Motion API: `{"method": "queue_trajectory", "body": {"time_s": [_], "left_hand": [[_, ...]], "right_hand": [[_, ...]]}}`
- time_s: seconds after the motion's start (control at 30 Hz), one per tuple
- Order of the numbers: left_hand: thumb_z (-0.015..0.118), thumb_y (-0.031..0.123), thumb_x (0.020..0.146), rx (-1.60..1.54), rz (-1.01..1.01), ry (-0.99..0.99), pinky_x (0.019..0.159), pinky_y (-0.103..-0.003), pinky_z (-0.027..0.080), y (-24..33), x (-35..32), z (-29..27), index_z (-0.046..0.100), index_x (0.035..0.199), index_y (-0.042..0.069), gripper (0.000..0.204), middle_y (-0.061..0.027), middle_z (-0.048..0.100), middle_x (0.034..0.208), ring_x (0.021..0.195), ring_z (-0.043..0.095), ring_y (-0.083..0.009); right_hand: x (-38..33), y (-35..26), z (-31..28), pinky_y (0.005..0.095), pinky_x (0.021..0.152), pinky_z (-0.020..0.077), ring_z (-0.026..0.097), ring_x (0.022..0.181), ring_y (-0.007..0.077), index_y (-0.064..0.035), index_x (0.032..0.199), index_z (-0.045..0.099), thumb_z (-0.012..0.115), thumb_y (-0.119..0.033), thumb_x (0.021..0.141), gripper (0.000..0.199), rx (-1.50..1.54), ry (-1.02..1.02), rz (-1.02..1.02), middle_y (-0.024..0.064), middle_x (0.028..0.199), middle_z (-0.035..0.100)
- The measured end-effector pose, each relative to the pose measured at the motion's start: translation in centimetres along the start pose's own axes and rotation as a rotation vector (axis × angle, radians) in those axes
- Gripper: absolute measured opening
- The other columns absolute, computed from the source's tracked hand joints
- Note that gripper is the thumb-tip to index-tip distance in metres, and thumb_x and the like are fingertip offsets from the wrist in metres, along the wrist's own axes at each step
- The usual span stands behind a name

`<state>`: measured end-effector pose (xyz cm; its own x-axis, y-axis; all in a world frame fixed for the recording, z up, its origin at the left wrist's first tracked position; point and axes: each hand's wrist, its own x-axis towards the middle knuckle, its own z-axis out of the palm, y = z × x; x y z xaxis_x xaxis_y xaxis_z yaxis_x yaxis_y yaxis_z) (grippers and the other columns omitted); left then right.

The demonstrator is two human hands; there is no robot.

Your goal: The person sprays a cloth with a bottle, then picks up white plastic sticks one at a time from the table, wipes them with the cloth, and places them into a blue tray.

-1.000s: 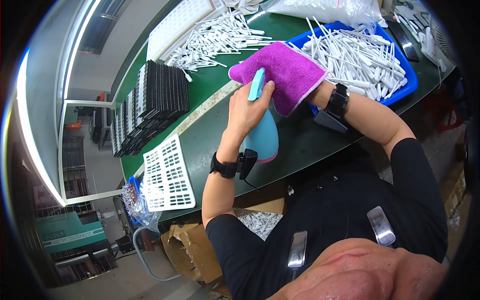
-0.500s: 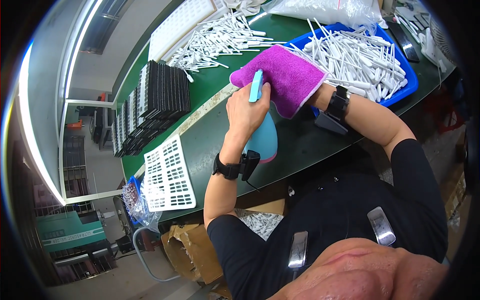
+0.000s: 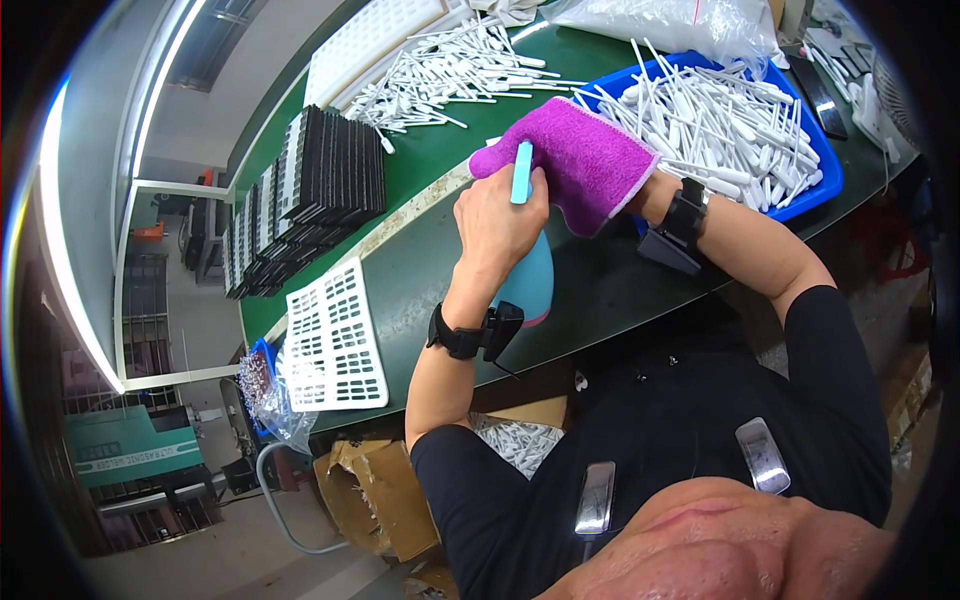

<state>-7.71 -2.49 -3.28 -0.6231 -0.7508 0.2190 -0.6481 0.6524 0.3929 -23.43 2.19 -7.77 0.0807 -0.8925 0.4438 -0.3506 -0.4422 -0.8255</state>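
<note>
head view: the left hand [image 3: 500,222] is wrapped around the upper part of a spray bottle [image 3: 533,275], and the right hand [image 3: 651,197] goes in under a magenta cloth [image 3: 590,165], so i cannot tell whether its fingers grip it or lie flat. both bottle and cloth are to the left of the blue tray [image 3: 826,190], the cloth coming close up to that tray's left side. the bottle is light blue, with a paler blue head and a pink band at the base; the cloth is fluffy, with a pale edging.

the left hand covers the bottle's neck and trigger, and its wrist gear hides part of the body. the nozzle is hard to make out, as is whether the base touches the green surface [image 3: 430,270]. the bottle's long axis runs roughly away from the person, base nearest the body, head toward the cloth. the cloth stretches from the right wrist leftward, one rounded corner poking out past the bottle's head.

white sticks [image 3: 730,130] fill the tray, and a clear bag [image 3: 670,28] lies just beyond it. farther left of the tray are a loose pile of similar sticks [image 3: 440,80], a stack of black trays [image 3: 320,180] and a white slotted sheet [image 3: 335,345].
</note>
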Motion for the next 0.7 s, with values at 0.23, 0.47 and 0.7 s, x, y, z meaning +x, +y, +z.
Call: {"method": "queue_trajectory", "body": {"time_s": [0.23, 0.47, 0.7], "left_hand": [[0.055, 0.029, 0.08, -0.027, 0.022, 0.078, 0.057, -0.044, 0.045, 0.6, -0.4, -0.7, 0.059, 0.071, 0.006, 0.025, -0.0175, 0.059, 0.061, 0.058, 0.057, -0.0375], [0.056, 0.02, 0.085, -0.147, 0.043, 0.417, 0.06, -0.032, 0.049, -5.6, -2.3, -5.9, 0.062, 0.093, 0.004, 0.018, -0.0134, 0.064, 0.069, 0.062, 0.064, -0.0247], [0.056, 0.018, 0.086, -0.175, -0.123, 0.707, 0.063, -0.025, 0.045, -16.5, -5.4, -8.5, 0.057, 0.105, -0.001, 0.028, -0.0075, 0.063, 0.088, 0.069, 0.057, -0.0131]], "right_hand": [[0.4, 0.8, 0.5, 0.0322, 0.089, 0.0429, 0.052, 0.108, 0.0202, -0.006, 0.126, 0.043, 0.065, -0.008, 0.077, 0.054, 0.62, -0.07, 0.222, 0.01, 0.118, 0.053], [0.3, 0.1, -0.5, 0.0234, 0.061, 0.0488, 0.06, 0.084, 0.0117, -0.0063, 0.118, 0.053, 0.051, -0.025, 0.09, 0.033, 0.964, 0.002, 0.247, 0.0051, 0.1, 0.061], [-1.3, 1.2, 0.3, 0.0289, 0.081, 0.0486, 0.058, 0.095, 0.0149, -0.0046, 0.121, 0.049, 0.05, -0.022, 0.091, 0.035, 1.285, 0.163, 0.324, 0.0072, 0.108, 0.058]]}}
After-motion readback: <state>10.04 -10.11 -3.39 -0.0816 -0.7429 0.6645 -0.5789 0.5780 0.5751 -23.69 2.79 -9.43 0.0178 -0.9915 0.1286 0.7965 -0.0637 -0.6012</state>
